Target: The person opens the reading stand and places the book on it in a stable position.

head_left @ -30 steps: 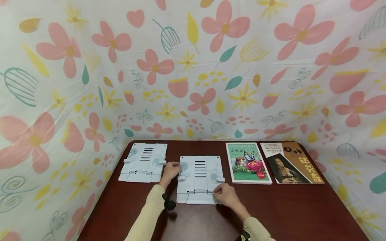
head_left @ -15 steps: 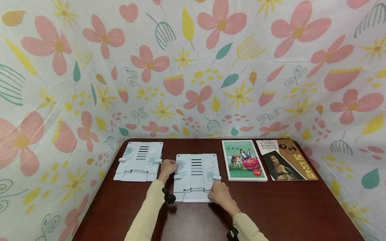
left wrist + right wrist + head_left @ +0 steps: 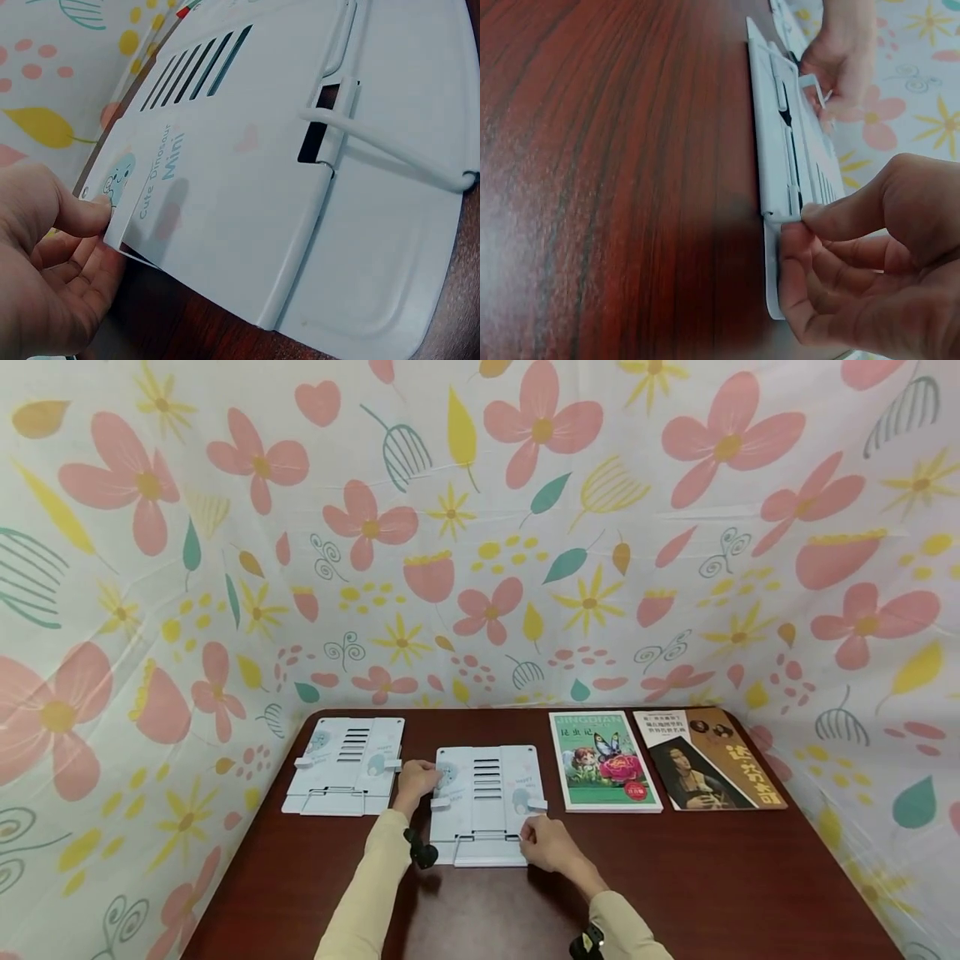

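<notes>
A white folding book stand (image 3: 487, 802) with slots and the print "Cute Dinosaur Mini" lies flat at the middle of the table. My left hand (image 3: 417, 781) pinches its left edge; in the left wrist view the thumb (image 3: 90, 216) presses on top, with the other fingers curled beneath. At the lower right side, my right hand (image 3: 551, 843) pinches the stand's wire rest (image 3: 791, 219) between thumb and index finger. Those fingertips partly hide the wire's end. To the left lies a second, matching white book stand (image 3: 345, 764), also flat.
Two books lie at the back right: a green one (image 3: 606, 764) with a butterfly and rose, and a brown one (image 3: 708, 760) with a portrait. The dark red wooden table (image 3: 712, 885) meets a flowered cloth backdrop (image 3: 480, 543) behind and at both sides.
The head view has shifted slightly. Both hands stay at the same edges of the middle book stand; the right hand's fingers have shifted a little at its lower right side.
</notes>
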A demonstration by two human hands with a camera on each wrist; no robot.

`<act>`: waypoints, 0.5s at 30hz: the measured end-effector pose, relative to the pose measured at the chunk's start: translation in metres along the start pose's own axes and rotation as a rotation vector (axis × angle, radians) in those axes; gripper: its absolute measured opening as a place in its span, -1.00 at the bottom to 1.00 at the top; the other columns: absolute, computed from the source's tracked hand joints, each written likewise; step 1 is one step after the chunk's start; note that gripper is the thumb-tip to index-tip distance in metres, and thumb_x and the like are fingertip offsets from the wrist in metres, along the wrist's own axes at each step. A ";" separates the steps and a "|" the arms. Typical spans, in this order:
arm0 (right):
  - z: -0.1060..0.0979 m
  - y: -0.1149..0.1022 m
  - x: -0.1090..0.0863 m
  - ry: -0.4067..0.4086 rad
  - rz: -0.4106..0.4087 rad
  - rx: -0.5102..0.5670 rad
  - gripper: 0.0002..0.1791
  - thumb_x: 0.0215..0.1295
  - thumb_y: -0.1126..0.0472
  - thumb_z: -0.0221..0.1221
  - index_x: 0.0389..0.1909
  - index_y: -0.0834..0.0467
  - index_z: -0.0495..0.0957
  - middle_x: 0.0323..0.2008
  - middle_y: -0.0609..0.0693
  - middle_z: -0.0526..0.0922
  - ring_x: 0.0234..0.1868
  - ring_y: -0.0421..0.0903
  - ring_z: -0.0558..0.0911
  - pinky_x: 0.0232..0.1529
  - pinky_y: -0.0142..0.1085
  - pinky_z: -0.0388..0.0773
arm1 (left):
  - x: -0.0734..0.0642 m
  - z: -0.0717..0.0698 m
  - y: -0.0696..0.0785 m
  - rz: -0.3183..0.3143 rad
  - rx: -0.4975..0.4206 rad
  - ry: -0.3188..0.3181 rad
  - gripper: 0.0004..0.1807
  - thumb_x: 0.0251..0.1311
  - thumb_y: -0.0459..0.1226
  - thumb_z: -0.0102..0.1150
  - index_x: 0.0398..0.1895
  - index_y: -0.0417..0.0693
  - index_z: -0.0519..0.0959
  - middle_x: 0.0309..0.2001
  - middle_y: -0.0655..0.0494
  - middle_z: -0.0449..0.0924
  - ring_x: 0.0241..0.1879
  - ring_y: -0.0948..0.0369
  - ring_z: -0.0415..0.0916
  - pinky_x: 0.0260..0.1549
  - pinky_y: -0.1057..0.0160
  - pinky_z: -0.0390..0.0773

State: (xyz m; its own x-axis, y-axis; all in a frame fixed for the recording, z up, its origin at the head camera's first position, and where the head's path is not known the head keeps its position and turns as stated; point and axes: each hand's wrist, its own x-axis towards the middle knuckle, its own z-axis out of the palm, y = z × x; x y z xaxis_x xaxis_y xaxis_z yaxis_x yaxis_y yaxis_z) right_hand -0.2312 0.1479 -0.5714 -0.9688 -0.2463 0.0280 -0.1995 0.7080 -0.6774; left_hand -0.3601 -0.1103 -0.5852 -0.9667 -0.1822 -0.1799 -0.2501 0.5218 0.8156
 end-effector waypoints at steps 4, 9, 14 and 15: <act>0.001 0.005 -0.003 0.002 -0.064 0.032 -0.80 0.21 0.41 0.25 -0.53 0.14 0.50 -0.65 -0.15 0.45 -0.62 -0.30 0.35 -0.58 -0.44 0.29 | -0.001 -0.001 -0.001 -0.005 -0.012 -0.013 -0.67 0.22 -0.27 0.25 -0.01 -0.29 0.68 -0.07 -0.17 0.69 -0.16 0.01 0.64 -0.12 0.03 0.65; 0.008 0.011 -0.010 0.062 -0.135 0.066 -0.81 0.25 0.44 0.24 -0.48 0.13 0.52 -0.61 -0.18 0.48 -0.59 -0.38 0.35 -0.54 -0.46 0.34 | -0.002 -0.001 -0.004 -0.013 -0.025 -0.033 -0.67 0.24 -0.27 0.26 -0.01 -0.30 0.68 -0.11 -0.17 0.70 -0.18 0.02 0.65 -0.14 0.03 0.65; 0.012 0.014 -0.013 0.127 -0.149 0.096 -0.78 0.24 0.46 0.25 -0.47 0.09 0.51 -0.58 -0.20 0.48 -0.55 -0.40 0.37 -0.49 -0.47 0.37 | -0.003 -0.001 0.001 -0.019 -0.033 -0.034 -0.67 0.26 -0.27 0.27 0.02 -0.29 0.68 -0.09 -0.17 0.70 -0.15 0.00 0.66 -0.09 0.01 0.65; 0.013 0.014 -0.013 0.136 -0.151 0.098 -0.77 0.24 0.46 0.25 -0.47 0.09 0.51 -0.58 -0.20 0.49 -0.55 -0.40 0.38 -0.49 -0.47 0.38 | -0.002 -0.001 0.002 -0.022 -0.037 -0.035 -0.67 0.27 -0.27 0.27 0.03 -0.28 0.68 -0.08 -0.17 0.70 -0.14 0.00 0.66 -0.08 0.01 0.65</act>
State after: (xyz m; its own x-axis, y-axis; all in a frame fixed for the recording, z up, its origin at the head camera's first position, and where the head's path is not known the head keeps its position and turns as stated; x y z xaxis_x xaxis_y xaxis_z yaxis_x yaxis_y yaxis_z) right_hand -0.2192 0.1528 -0.5908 -0.9411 -0.2483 0.2293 -0.3353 0.6005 -0.7260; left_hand -0.3583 -0.1098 -0.5826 -0.9624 -0.1634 -0.2168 -0.2698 0.4870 0.8307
